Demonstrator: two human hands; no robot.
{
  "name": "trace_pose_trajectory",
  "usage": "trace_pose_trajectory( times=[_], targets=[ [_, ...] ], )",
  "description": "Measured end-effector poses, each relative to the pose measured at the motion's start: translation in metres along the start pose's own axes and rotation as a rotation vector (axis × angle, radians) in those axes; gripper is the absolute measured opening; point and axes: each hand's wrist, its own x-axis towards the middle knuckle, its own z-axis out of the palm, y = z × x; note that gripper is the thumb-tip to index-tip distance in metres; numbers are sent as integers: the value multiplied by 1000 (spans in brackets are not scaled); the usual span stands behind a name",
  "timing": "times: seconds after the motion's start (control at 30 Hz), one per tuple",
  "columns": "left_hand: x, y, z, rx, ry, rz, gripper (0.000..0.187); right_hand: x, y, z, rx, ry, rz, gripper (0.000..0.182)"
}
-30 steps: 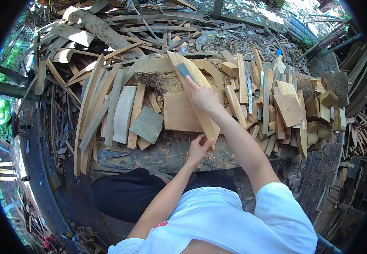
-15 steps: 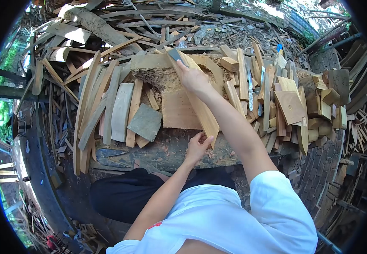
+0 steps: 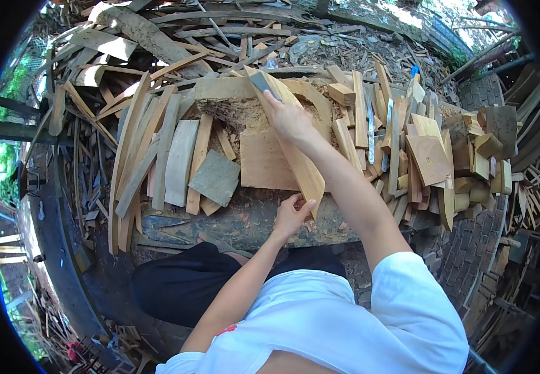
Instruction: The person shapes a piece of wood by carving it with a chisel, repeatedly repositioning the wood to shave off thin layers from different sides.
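Observation:
A pale wooden plank (image 3: 304, 168) lies slantwise in front of me, its far end up on the work block and its near end pointing at my body. My left hand (image 3: 292, 218) pinches that near end between thumb and fingers. Higher up, my right hand (image 3: 290, 121) is closed over a flat grey bar (image 3: 259, 81) lying against the plank's upper face. Most of the bar is hidden under the palm, so its exact kind cannot be made out. Beneath the plank sits a square wooden board (image 3: 267, 162), beside a rough, sawdust-covered block (image 3: 226, 93).
Several long wood strips (image 3: 134, 143) lean on the left, near a grey square piece (image 3: 215, 177). Stacked offcuts (image 3: 429, 159) crowd the right side. Scrap timber (image 3: 139, 37) piles up behind. A dark, worn beam (image 3: 251, 224) runs before my legs.
My right hand has slid slightly down the plank toward me, with the grey bar under it. My left hand keeps its hold on the near end. The view has shifted a little.

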Motion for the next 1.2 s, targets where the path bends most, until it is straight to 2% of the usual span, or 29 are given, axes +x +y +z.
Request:
trace_pose_trajectory(
  times=[0.07, 0.13, 0.17, 0.33, 0.47, 0.57, 0.63, 0.87, 1.03, 1.1, 1.17, 1.2],
  targets=[
    [2, -5, -4, 38, -17, -7, 50, -25, 3, -6, 16, 6, -28, 55],
    [-1, -4, -4, 19, -14, -15, 50, -52, 0, -26, 4, -186, 59, 56],
    [-1, -2, -3, 5, -18, -17, 50, -48, 0, -25, 0, -189, 55, 56],
    [-6, 10, -2, 42, -51, -84, 46, 23, -7, -8, 31, -58, 29, 55],
    [-3, 9, -3, 22, -42, -49, 48, 26, -5, -3, 23, -19, 19, 54],
    [-1, 4, -3, 21, -27, -48, 48, -13, 2, -13, 15, -113, 18, 53],
    [0, 5, -4, 26, -35, -53, 47, -17, 3, -13, -38, -126, 31, 61],
    [-1, 4, -5, 22, -68, -58, 46, 59, -17, 2, -60, -13, 16, 58],
    [-4, 9, -3, 1, -65, -99, 45, -25, 12, 1, 62, -14, -18, 57],
    [1, 3, -4, -28, -63, -100, 45, -70, 23, -7, 27, -48, -9, 55],
    [6, -9, -7, 59, -71, -40, 46, -92, 25, -20, 3, -87, 9, 54],
    [0, -1, -5, -1, -64, -67, 46, -95, 23, -22, -17, -130, 41, 54]
  ],
)
